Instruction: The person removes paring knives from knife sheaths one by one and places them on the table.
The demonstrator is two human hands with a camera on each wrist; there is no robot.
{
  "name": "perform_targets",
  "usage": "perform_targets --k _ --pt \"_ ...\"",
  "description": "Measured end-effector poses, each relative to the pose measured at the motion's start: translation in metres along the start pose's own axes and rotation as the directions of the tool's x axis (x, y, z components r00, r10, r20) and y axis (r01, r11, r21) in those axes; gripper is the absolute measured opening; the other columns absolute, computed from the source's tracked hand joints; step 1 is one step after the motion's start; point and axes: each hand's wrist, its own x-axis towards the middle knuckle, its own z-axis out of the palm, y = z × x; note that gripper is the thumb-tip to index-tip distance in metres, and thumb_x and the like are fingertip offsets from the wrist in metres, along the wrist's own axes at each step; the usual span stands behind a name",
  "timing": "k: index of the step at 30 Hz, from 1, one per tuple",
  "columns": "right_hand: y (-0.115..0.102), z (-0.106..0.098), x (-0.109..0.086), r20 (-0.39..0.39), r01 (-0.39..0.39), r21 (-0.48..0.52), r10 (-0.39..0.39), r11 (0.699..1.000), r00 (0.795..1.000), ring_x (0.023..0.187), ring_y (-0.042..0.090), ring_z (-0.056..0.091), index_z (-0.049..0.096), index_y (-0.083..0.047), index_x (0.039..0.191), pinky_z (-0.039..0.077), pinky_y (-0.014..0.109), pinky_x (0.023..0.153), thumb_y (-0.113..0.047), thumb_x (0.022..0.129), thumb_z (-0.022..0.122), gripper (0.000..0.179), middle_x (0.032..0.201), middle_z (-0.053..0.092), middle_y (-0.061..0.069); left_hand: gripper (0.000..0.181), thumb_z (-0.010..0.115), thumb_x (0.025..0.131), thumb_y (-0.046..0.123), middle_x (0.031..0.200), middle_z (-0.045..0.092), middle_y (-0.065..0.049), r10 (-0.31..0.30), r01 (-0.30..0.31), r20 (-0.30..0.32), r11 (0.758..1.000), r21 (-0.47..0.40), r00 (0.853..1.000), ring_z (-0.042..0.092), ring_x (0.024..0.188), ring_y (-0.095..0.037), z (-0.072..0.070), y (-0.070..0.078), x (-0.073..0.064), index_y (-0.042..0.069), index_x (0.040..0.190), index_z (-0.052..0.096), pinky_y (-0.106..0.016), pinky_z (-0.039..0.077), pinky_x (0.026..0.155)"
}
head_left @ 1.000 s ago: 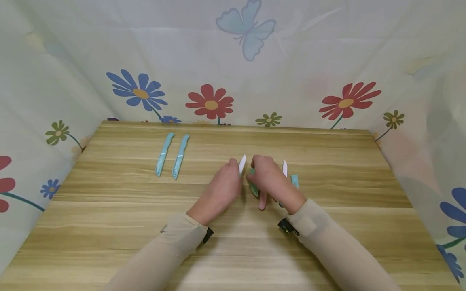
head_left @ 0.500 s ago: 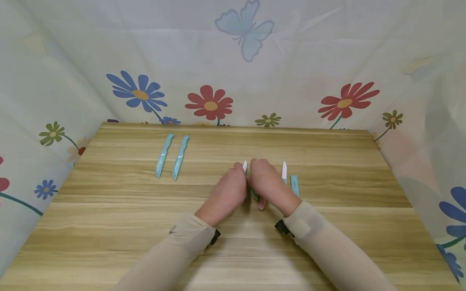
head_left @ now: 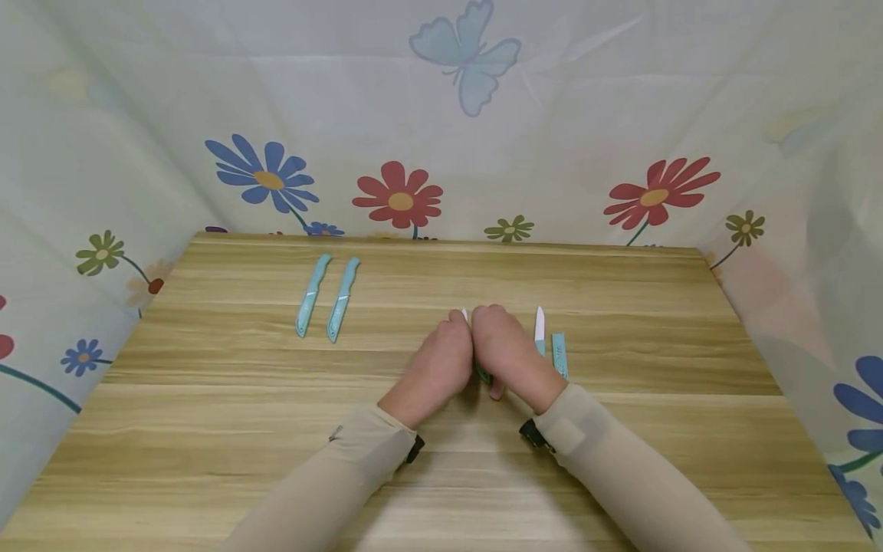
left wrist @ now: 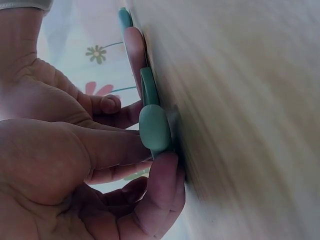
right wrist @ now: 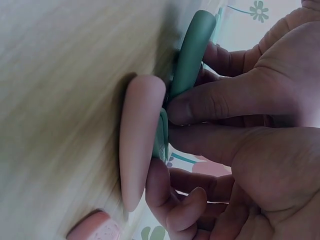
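Note:
My left hand (head_left: 438, 364) pinches the green handle of a paring knife (left wrist: 155, 127) between thumb and fingers. In the head view only the white tip of its blade shows between the hands. My right hand (head_left: 510, 349) pinches a green blade sheath (right wrist: 161, 137), mostly covered by the fingers. Both hands are side by side, low over the table (head_left: 428, 475). Beside the right fingers lies a pink-handled knife (right wrist: 140, 140), its blade hidden in the right wrist view. A pink sheath (right wrist: 97, 227) lies near it.
To the right lie a white-bladed knife (head_left: 539, 330) and a light-blue sheath (head_left: 559, 356). Two light-blue sheathed knives (head_left: 313, 295) lie parallel at the back left. A flowered curtain (head_left: 552, 115) borders the table behind and on both sides.
My left hand has moved right with the green knife, up against the right hand. Less of the white blade shows now. The right hand has shifted only slightly.

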Motion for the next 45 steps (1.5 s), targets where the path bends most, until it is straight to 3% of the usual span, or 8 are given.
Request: perform_targets --k 2,9,17,24,28,32,38,45 --pt "0.001 0.0 0.0 -0.003 0.004 -0.001 -0.004 1.0 1.0 0.082 0.024 0.067 0.064 -0.003 0.083 0.06 0.035 0.061 0.011 0.073 0.092 0.032 0.104 0.064 0.022 0.007 0.053 0.104 -0.002 0.084 0.06 -0.016 0.007 -0.007 0.004 1.0 0.001 1.0 0.061 0.07 -0.026 0.0 0.0 0.0 -0.004 0.11 0.049 -0.04 0.054 0.059" --pt "0.002 -0.002 0.001 -0.009 0.004 0.03 -0.004 1.0 1.0 0.077 0.02 0.066 0.064 -0.005 0.075 0.059 0.032 0.062 0.006 0.094 0.075 0.024 0.096 0.066 0.019 0.011 0.056 0.101 -0.005 0.082 0.059 -0.014 -0.01 0.012 0.033 0.999 -0.05 0.999 0.061 0.066 -0.026 -0.003 0.0 0.002 -0.002 0.109 0.048 -0.036 0.053 0.055" --pt "0.002 -0.004 0.0 0.009 0.015 0.002 -0.015 1.0 1.0 0.079 0.018 0.062 0.068 0.0 0.081 0.06 0.032 0.064 0.007 0.085 0.085 0.018 0.1 0.062 0.019 0.007 0.054 0.105 -0.001 0.083 0.059 -0.014 -0.026 0.027 0.036 0.999 -0.033 0.999 0.061 0.067 -0.025 -0.003 0.001 0.005 -0.001 0.109 0.048 -0.037 0.053 0.056" --pt "0.002 -0.008 -0.003 -0.001 -0.01 0.042 0.01 0.999 1.0 0.08 0.023 0.062 0.067 -0.003 0.083 0.059 0.035 0.066 -0.003 0.1 0.068 0.018 0.105 0.059 0.018 0.014 0.059 0.102 -0.002 0.087 0.061 -0.016 -0.038 0.039 0.045 0.999 -0.034 0.998 0.062 0.071 -0.025 -0.004 0.001 0.005 -0.003 0.112 0.05 -0.037 0.055 0.059" --pt "0.004 -0.01 -0.004 0.001 -0.033 0.075 0.033 0.997 0.999 0.076 0.028 0.063 0.066 -0.004 0.081 0.056 0.034 0.059 -0.007 0.1 0.064 0.02 0.108 0.058 0.019 0.016 0.059 0.101 -0.003 0.09 0.061 -0.017 -0.031 0.034 0.05 0.999 -0.041 0.998 0.063 0.073 -0.026 -0.005 0.001 0.003 -0.004 0.114 0.05 -0.039 0.056 0.062" --pt "0.006 -0.011 -0.006 0.004 -0.025 0.083 0.025 0.996 1.0 0.079 0.031 0.064 0.066 -0.002 0.09 0.056 0.033 0.062 -0.011 0.102 0.065 0.015 0.109 0.057 0.019 0.017 0.06 0.101 -0.001 0.093 0.062 -0.019 -0.034 0.036 0.056 0.999 -0.036 0.998 0.063 0.076 -0.027 -0.006 0.0 0.003 -0.003 0.114 0.05 -0.041 0.057 0.066" --pt "0.009 -0.014 -0.008 -0.029 0.009 0.071 -0.007 0.997 1.0 0.105 0.029 0.063 0.069 0.003 0.107 0.056 0.038 0.085 -0.019 0.105 0.067 0.022 0.116 0.062 0.018 0.019 0.064 0.1 0.001 0.094 0.062 -0.019 -0.03 0.031 0.053 0.999 -0.013 0.998 0.063 0.076 -0.026 -0.005 -0.001 0.004 -0.002 0.113 0.049 -0.041 0.057 0.066" --pt "0.01 -0.016 -0.013 -0.058 0.033 0.058 -0.029 0.998 0.998 0.11 0.033 0.066 0.069 0.004 0.124 0.057 0.045 0.092 -0.022 0.102 0.074 0.034 0.121 0.064 0.019 0.019 0.065 0.101 0.005 0.093 0.06 -0.017 -0.028 0.026 0.05 0.999 0.035 0.998 0.06 0.072 -0.024 -0.009 -0.001 0.002 -0.002 0.113 0.051 -0.039 0.055 0.062"
